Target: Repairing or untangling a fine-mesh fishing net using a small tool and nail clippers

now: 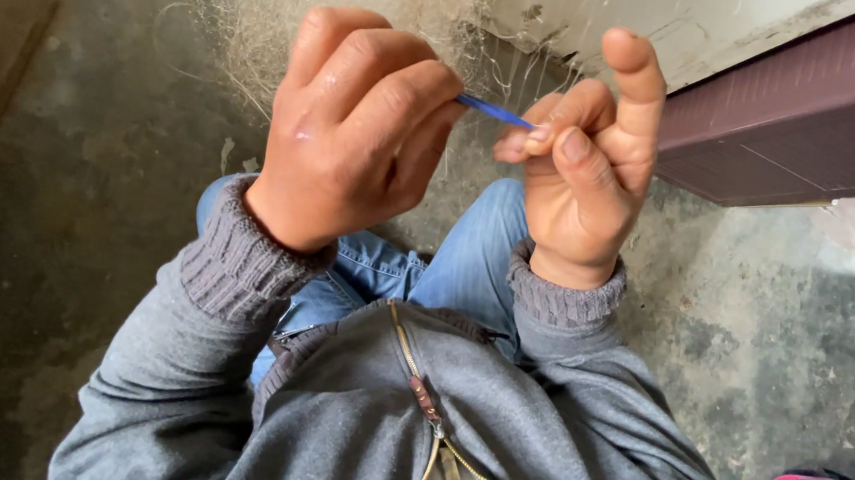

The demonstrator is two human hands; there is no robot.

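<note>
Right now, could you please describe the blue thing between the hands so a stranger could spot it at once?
Start at the two raised hands above the grey zipped jacket and blue jeans. Between the left hand and the right hand runs a short, thin blue strip, pinched at both ends by fingertips. It is the only bright blue, straight thing there, unlike the pale loose fibres behind.

Left hand (355,125) and right hand (584,151) pinch a thin blue stick (495,110).

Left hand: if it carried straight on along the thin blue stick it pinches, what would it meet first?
The left hand points rightward along the thin blue stick; it would first meet the right hand's fingertips, which already pinch the stick's other end. Depth looks shared, though uncertain.
</note>
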